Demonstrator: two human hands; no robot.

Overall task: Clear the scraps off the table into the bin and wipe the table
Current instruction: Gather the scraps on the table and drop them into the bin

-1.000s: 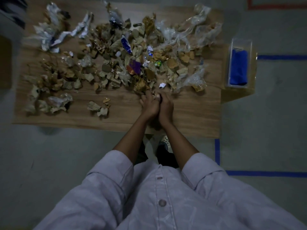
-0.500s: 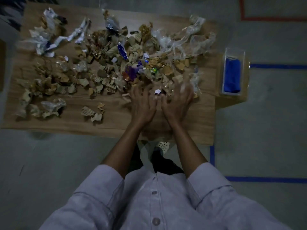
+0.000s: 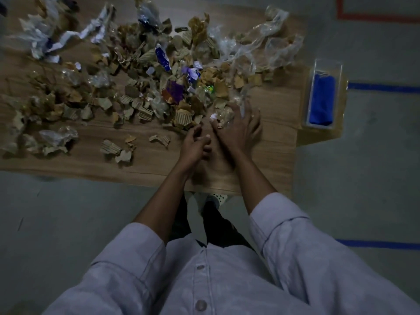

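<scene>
Versus prior frame: left hand (image 3: 195, 145) drawn back, loosely curled, empty; right hand (image 3: 239, 128) spread on scraps (image 3: 145, 110), crumpled cardboard, plastic.

We get a dim, underexposed view with a cold grey cast. The light is soft and seems to fall from above, though we cannot see its source. Soft shadows sit under the scraps (image 3: 145, 64) and below the near edge of the counter (image 3: 268, 160) on the floor (image 3: 352, 167). The clear plastic (image 3: 272, 42) catches faint highlights, and the blue cloth (image 3: 321, 98) stays strongly saturated. The right hand (image 3: 238, 133) smears slightly at the fingers, the far-left scraps blur, and the counter's edges bow with the wide lens.
</scene>
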